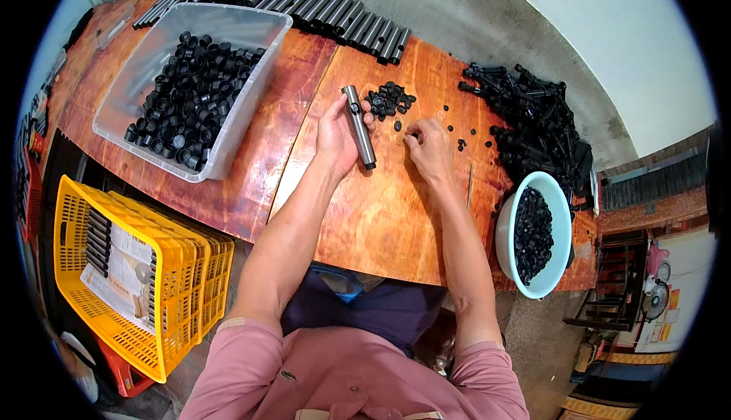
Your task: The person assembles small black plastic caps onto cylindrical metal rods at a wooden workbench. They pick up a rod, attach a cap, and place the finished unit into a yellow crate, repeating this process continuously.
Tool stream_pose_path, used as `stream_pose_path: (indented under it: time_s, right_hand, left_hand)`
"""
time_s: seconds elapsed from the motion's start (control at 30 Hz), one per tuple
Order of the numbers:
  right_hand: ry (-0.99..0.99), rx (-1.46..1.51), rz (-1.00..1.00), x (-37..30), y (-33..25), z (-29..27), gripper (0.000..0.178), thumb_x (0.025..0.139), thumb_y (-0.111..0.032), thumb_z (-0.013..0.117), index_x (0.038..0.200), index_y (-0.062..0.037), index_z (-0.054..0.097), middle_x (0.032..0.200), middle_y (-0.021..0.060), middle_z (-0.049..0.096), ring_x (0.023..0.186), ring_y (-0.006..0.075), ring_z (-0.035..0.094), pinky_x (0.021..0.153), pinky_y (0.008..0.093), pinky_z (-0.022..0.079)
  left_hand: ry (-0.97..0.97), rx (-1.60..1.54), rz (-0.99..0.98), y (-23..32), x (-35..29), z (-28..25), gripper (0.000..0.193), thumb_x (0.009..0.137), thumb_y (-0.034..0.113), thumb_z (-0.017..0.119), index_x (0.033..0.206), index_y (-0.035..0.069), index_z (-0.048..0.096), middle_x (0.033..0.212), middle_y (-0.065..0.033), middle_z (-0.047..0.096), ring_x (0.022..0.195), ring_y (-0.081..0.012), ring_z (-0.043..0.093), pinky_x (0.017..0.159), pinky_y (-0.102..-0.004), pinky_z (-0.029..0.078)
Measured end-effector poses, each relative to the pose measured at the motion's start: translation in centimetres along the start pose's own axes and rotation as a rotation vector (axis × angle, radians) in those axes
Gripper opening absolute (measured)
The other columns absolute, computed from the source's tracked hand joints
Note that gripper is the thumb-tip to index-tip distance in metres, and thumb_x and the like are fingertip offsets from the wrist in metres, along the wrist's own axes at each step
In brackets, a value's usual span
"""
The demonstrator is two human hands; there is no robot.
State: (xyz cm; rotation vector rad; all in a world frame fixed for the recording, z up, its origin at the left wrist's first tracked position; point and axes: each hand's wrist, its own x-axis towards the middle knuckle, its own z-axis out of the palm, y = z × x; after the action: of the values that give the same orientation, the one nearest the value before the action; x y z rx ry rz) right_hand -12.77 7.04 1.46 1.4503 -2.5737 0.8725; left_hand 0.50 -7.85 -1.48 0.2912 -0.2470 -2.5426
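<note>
My left hand (336, 140) is wrapped around a silver metal tube (360, 132), which stands tilted above the table. A black round part shows on the tube's side near its upper end, and its lower end is black. To the right, my right hand (431, 147) hangs low over the wood with thumb and forefinger pressed together. Whatever they pinch, if anything, is too small to make out. Just beyond both hands lies a small heap of black caps (391, 99), with a few loose black bits scattered right of it.
A clear plastic bin (242, 111) of black ring-shaped caps stands left on the wooden table (365, 222). Metal tubes (327, 10) line the wall. Black parts (537, 119) are piled at right, behind a pale blue basin (563, 226) of small black pieces. Yellow crates (179, 268) stand lower left.
</note>
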Motion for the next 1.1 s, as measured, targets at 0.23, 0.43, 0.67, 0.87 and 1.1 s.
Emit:
stream_pose_path:
  time_s: [0.23,0.43,0.67,0.87,1.1]
  right_hand:
    - [0.073,0.078,0.02,0.3,-0.3,0.4,0.024,0.082,-0.012,0.072,0.105,-0.0039,0.072,0.094,0.0173,0.062,0.09,0.0372,0.063,0.081,0.0448,0.05]
    - [-0.059,-0.059,-0.043,1.3,-0.7,0.8,0.022,0.08,-0.012,0.075,0.1,-0.0034,0.073,0.094,0.0156,0.061,0.097,0.0348,0.06,0.086,0.0461,0.047]
    - [0.139,0.16,-0.134,-1.3,-2.5,-1.5,0.024,0.077,-0.009,0.075,0.1,-0.0032,0.069,0.094,0.013,0.062,0.088,0.031,0.06,0.08,0.0414,0.045]
    - [0.247,0.267,-0.128,-3.8,-4.0,-1.9,0.028,0.076,-0.008,0.077,0.103,-0.0062,0.069,0.098,0.0103,0.064,0.082,0.0269,0.06,0.078,0.0375,0.044]
    - [0.304,0.24,-0.205,-4.2,-3.4,-1.2,0.028,0.078,-0.009,0.078,0.105,-0.0066,0.071,0.098,0.0107,0.065,0.085,0.0277,0.061,0.075,0.0361,0.044]
  left_hand:
    - [-0.051,0.06,-0.073,0.3,-0.4,0.2,0.026,0.101,0.037,0.048,0.104,0.013,0.057,0.092,-0.0045,0.063,0.075,-0.0189,0.057,0.067,-0.0343,0.047]
    - [-0.027,0.098,-0.102,0.1,-0.8,1.0,0.03,0.102,0.039,0.05,0.109,0.012,0.06,0.091,-0.0033,0.063,0.075,-0.0168,0.058,0.068,-0.0335,0.049]
    - [-0.077,0.196,-0.202,-0.4,-1.3,1.4,0.028,0.102,0.032,0.053,0.115,0.008,0.059,0.093,-0.0056,0.064,0.081,-0.018,0.062,0.075,-0.033,0.053]
    - [-0.166,0.243,-0.25,-1.8,-2.1,1.3,0.021,0.098,0.017,0.057,0.115,0.006,0.061,0.097,-0.0072,0.065,0.087,-0.0184,0.063,0.077,-0.0349,0.053]
    - [-0.204,0.295,-0.248,-2.8,-2.2,1.1,0.028,0.098,0.011,0.06,0.125,0.007,0.06,0.108,-0.0063,0.065,0.1,-0.0181,0.064,0.089,-0.0348,0.053]
